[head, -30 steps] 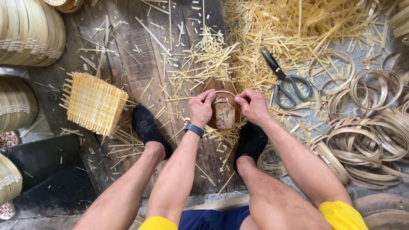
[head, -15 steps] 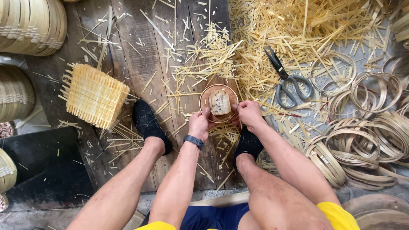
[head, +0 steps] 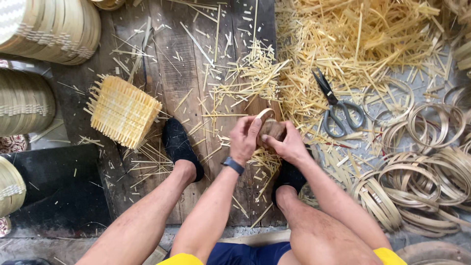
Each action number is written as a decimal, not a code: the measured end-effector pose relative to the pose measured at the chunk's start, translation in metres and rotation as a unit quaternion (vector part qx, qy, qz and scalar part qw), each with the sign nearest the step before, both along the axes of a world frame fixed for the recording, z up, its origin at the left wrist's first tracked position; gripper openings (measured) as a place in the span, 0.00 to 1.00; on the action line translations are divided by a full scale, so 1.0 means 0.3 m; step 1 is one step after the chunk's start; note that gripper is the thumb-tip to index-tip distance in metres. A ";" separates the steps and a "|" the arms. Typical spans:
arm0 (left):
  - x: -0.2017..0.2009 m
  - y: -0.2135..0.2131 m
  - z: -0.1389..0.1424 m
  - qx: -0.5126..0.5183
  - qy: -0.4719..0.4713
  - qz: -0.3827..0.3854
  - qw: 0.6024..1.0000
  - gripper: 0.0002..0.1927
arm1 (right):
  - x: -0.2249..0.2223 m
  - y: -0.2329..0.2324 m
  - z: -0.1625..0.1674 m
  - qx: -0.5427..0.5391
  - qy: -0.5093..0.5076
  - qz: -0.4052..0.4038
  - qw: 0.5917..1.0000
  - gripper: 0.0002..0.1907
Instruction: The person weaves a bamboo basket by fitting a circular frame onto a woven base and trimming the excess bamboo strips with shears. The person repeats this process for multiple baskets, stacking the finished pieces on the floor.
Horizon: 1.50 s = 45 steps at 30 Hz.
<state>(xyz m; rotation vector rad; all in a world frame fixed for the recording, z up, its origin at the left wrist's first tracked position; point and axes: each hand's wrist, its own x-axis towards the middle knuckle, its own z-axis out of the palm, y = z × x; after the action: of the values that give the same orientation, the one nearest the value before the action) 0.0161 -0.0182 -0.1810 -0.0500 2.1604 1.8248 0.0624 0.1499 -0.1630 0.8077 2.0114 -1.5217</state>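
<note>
- Since half a second ago, both hands have closed round the bamboo hoop, which now stands tilted on edge rather than lying flat.
- Woven mat [head: 122, 112] lies well left, untouched.
- Left hand [head: 244, 139]: fingers clamped on the bamboo hoop [head: 267, 128], thumb over its rim.
- Hoop, between the shoes above the plank floor [head: 186, 73], judged light, springy, splintery; best gripped at the rim.
- Right hand [head: 287, 145]: fingers pinched on its lower edge.
- Scissors [head: 336, 105] lie right, apart.
</note>
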 end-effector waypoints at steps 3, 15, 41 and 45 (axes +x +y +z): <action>0.005 0.039 0.003 -0.019 0.033 -0.005 0.999 0.24 | 0.019 -0.034 -0.061 0.039 0.074 -0.032 0.996 0.35; -0.337 -0.183 -0.089 -0.192 0.023 0.010 0.981 0.15 | 0.141 0.116 -0.178 -0.339 0.169 -0.212 0.901 0.20; -0.413 -0.559 0.059 -0.464 0.236 0.124 0.845 0.19 | 0.012 -0.047 -0.171 -0.219 0.073 -0.162 0.959 0.17; -0.469 -0.817 0.167 -0.602 0.067 0.044 0.794 0.32 | 0.058 -0.020 -0.170 -0.217 0.055 -0.155 0.962 0.15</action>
<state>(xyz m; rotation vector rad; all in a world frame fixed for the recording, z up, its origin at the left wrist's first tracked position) -0.1245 -0.2634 -0.1308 -0.3036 3.0520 0.1835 0.0798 0.1439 -0.2141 0.8947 1.5770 -2.1286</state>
